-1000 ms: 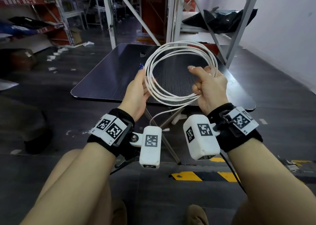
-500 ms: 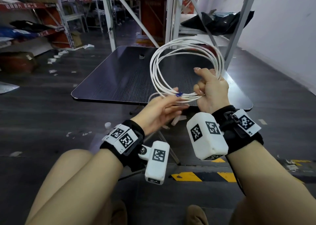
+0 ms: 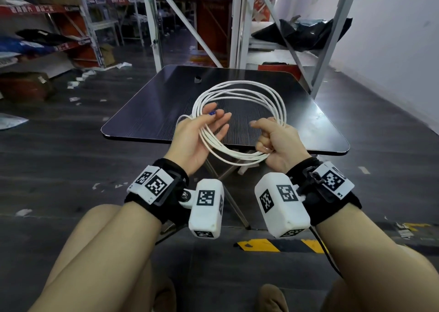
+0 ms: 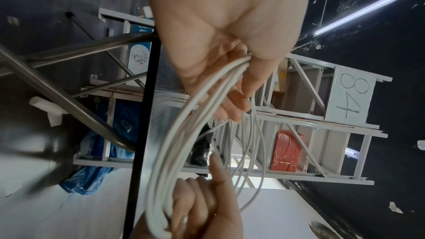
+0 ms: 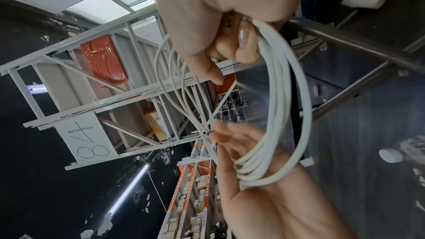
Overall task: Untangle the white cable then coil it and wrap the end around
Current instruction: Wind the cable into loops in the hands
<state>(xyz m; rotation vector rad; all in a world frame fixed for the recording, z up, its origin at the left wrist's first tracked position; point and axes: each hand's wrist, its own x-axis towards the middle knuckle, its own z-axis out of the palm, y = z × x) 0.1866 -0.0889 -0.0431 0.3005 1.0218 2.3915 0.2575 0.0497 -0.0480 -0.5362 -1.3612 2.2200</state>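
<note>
Already the white cable (image 3: 240, 119) was gathered into a round coil of several loops, held up in the air above the near edge of the dark table (image 3: 152, 112). Its right side ran through the right hand (image 3: 278, 145), whose fingers were clenched around the bundled strands with the thumb pointing left. The left hand (image 3: 197, 138) lay palm up under the coil's left side, fingers nearly straight, the loops resting across them. Behind the table stood grey metal shelving (image 3: 237, 22).
</note>
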